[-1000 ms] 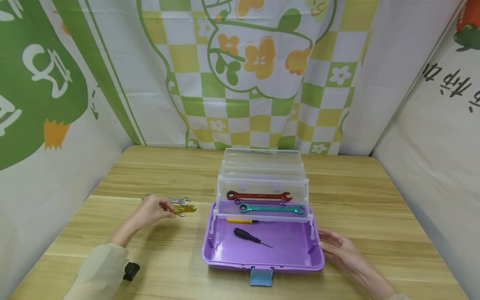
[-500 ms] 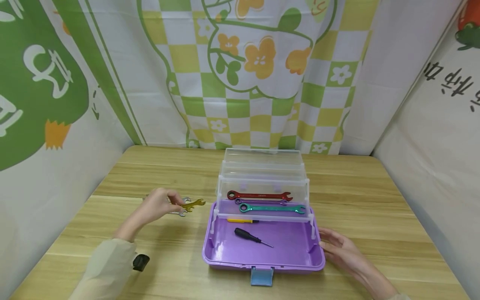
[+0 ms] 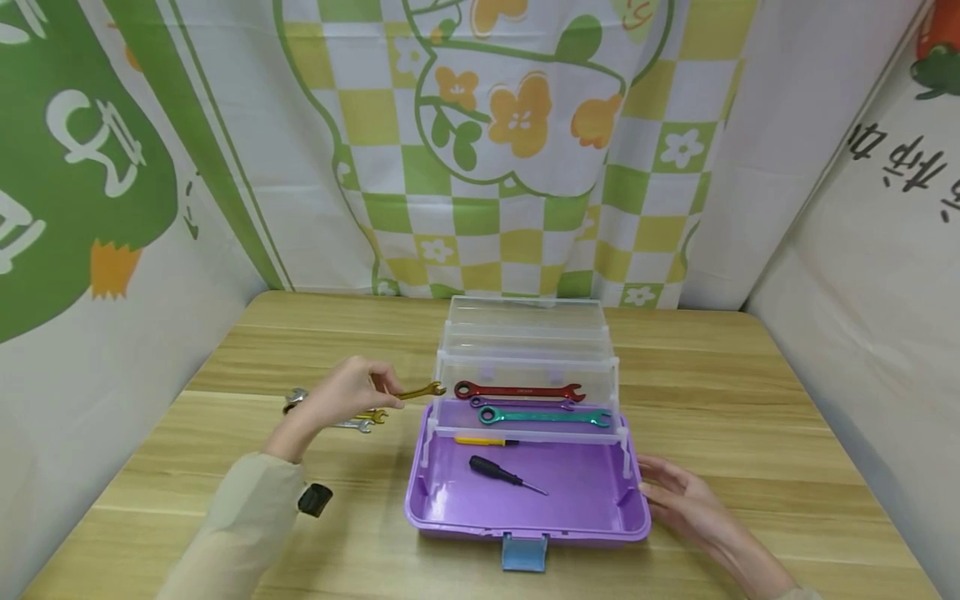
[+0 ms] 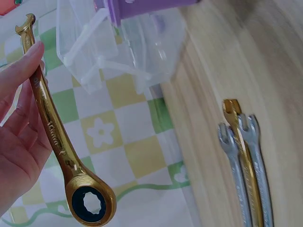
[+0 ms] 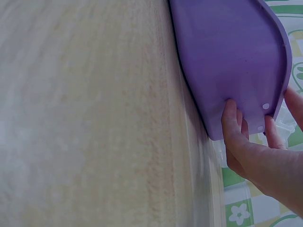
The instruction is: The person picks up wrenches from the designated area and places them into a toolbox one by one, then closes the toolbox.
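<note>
My left hand (image 3: 351, 390) pinches a gold ratcheting combination wrench (image 4: 53, 118) between thumb and fingers, lifted off the table. Its open end points at the left side of the clear tiered tray (image 3: 525, 434) of the purple toolbox (image 3: 450, 527). In the left wrist view its ratchet ring hangs low. Below that hand lie another gold wrench (image 4: 246, 153) and two silver wrenches (image 4: 259, 156), side by side. My right hand (image 3: 690, 504) rests against the toolbox's right side, thumb at the rim, fingers touching the outer wall (image 5: 232, 52).
A red wrench (image 3: 517, 391), a small purple wrench (image 3: 525, 404) and a green wrench (image 3: 543, 417) lie in the clear tray. The purple base holds a black screwdriver (image 3: 492, 470) and a yellow-handled tool (image 3: 480, 442). A blue latch (image 3: 523, 552) hangs at the front; a patterned curtain (image 3: 517, 217) stands behind.
My left hand has lifted the gold wrench from the pile and carried it right, up to the tray's left edge. The right hand stays at the toolbox's side.
</note>
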A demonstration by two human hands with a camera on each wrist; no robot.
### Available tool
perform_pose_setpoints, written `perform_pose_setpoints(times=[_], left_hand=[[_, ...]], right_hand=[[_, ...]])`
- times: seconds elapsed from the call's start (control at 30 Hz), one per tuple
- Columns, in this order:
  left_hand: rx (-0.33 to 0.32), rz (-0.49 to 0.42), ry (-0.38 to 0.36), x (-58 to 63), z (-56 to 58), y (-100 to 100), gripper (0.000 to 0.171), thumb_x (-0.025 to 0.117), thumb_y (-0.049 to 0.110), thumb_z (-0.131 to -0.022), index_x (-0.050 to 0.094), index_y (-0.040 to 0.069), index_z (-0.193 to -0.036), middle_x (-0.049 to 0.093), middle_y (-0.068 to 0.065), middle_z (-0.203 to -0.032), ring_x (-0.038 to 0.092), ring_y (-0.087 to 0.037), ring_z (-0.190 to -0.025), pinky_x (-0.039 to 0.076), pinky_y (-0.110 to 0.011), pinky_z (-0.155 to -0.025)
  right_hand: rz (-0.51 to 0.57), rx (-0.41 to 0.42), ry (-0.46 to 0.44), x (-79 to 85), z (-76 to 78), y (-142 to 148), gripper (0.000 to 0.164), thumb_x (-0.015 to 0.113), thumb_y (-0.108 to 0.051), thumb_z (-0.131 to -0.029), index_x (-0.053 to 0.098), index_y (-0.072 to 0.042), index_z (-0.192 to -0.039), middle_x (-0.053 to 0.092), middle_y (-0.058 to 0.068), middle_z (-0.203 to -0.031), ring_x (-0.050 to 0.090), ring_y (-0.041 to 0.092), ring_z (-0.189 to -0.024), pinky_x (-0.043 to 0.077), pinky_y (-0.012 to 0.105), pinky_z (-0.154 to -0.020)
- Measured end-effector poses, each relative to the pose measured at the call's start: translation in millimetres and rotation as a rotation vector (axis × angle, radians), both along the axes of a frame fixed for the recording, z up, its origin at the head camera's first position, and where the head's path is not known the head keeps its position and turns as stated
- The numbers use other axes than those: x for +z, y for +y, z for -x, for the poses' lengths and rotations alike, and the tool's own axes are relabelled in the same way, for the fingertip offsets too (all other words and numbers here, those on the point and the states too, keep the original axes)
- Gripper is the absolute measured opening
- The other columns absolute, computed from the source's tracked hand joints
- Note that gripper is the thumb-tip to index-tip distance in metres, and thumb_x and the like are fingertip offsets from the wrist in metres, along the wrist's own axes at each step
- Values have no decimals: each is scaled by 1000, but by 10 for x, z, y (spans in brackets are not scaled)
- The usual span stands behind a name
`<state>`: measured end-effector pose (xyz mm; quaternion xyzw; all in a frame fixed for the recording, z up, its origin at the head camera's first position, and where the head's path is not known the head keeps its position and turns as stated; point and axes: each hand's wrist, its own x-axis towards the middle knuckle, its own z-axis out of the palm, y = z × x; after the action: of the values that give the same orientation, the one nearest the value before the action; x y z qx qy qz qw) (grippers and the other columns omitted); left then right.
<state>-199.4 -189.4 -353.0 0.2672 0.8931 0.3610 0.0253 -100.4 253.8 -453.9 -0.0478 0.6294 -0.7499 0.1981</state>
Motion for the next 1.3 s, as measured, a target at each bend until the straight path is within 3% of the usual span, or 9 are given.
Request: perform_pose_setpoints(times=[0.47, 0.83, 1.3], left_hand=[[-101, -15, 8, 203, 115, 386, 11, 73, 6, -68, 63, 7, -71, 61, 2, -67, 55, -9, -60, 48, -24, -55], [-183, 17, -2, 290, 186, 680, 11, 72, 5, -70, 61, 8, -71, 61, 2, -69, 55, -8, -60, 47, -23, -56], [-311, 86, 77, 358, 267, 1021, 12, 74, 9, -69, 62, 9, -71, 61, 4, -67, 53, -4, -58, 45, -19, -55]], right_hand=[[-16, -2, -8, 6, -6, -2, 32, 55, -6, -85, 50, -22, -113, 52, -7, -112, 53, 7, -101, 43, 29, -88], [13, 8, -13, 7, 4, -2, 31, 54, -5, -85, 52, -26, -108, 54, -10, -109, 54, 7, -100, 43, 28, -88], [5, -14, -13, 13, -6, 3, 37, 53, -4, -86, 46, -12, -122, 51, -6, -114, 54, 8, -100, 44, 29, -88]])
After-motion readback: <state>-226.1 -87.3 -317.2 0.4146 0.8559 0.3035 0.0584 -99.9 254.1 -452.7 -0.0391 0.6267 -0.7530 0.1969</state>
